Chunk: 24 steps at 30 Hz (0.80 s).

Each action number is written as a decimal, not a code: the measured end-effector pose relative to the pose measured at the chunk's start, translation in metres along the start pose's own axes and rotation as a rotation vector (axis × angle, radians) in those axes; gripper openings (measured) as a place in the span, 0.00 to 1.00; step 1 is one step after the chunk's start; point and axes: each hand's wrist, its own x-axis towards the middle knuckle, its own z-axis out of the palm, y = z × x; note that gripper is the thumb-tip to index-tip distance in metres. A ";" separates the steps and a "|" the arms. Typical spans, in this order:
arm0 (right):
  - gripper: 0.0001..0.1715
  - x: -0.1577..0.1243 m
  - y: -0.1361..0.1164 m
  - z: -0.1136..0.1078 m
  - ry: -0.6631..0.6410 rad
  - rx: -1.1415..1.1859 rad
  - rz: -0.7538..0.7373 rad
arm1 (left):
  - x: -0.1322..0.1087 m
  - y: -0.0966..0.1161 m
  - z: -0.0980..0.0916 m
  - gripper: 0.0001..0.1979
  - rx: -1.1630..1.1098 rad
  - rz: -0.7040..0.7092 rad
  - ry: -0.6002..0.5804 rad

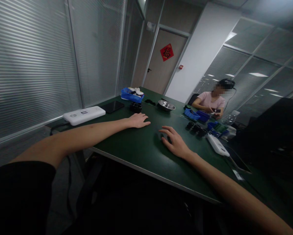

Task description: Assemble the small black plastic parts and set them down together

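Observation:
My left hand [138,120] lies flat on the green table [136,150], fingers stretched out, holding nothing. A small black round object [136,107] sits just beyond it. My right hand [175,141] rests on the table with fingers spread and slightly curled, empty as far as I can see. Several small black parts [196,128] lie a short way past its fingertips.
A white power bank [84,115] and a dark phone [113,106] lie at the left. A blue tray [131,95], a steel bowl [166,105], blue bins [197,115] and a white device [217,145] stand farther back. Another person [211,101] sits at the far end.

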 end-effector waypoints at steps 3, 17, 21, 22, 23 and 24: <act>0.20 -0.001 0.031 -0.006 0.064 -0.150 0.085 | -0.003 0.000 -0.002 0.39 -0.002 0.009 -0.007; 0.28 -0.072 0.185 -0.073 0.105 -0.604 0.890 | -0.006 -0.001 -0.005 0.40 -0.025 0.034 -0.010; 0.27 -0.071 0.185 -0.072 -0.002 -0.577 0.920 | -0.004 -0.003 -0.003 0.41 -0.046 0.045 -0.007; 0.27 -0.071 0.184 -0.072 -0.005 -0.584 0.920 | -0.003 -0.004 -0.002 0.40 -0.049 0.045 -0.004; 0.27 -0.070 0.183 -0.073 -0.010 -0.592 0.920 | -0.003 -0.004 -0.002 0.40 -0.051 0.043 0.000; 0.26 -0.069 0.181 -0.074 -0.018 -0.599 0.918 | -0.003 -0.003 -0.002 0.39 -0.051 0.042 0.002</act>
